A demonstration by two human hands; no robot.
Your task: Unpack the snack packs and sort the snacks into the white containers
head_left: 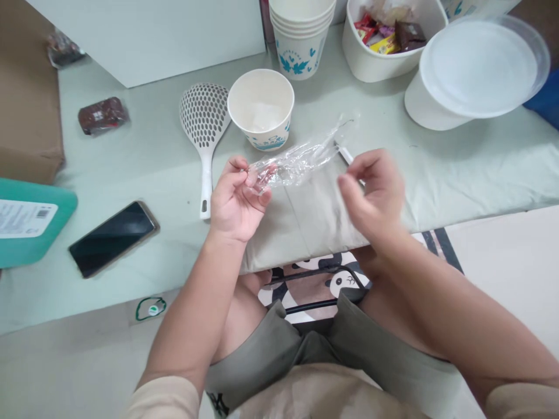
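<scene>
A clear, crinkled plastic bag (301, 163) hangs in the air, pinched at its left end by my left hand (240, 201). Its loose end stretches up and to the right. My right hand (378, 192), slightly blurred, is beside the bag and apart from it. The right fingers are half curled, with a small gap between thumb and forefinger. Behind them shows part of a thin white object (344, 152), its rest hidden. Just beyond the bag stands an open paper cup (266, 137), with something whitish at its bottom. Left of the cup lies a grey-white slotted skimmer (205, 125).
A cup stack (301, 52), a white tub of wrapped snacks (369, 61) and a lidded tub (480, 70) line the back. On the left are a phone (114, 238), a wrapped brown snack (102, 115), a green container (56, 203) and a cardboard box (30, 99).
</scene>
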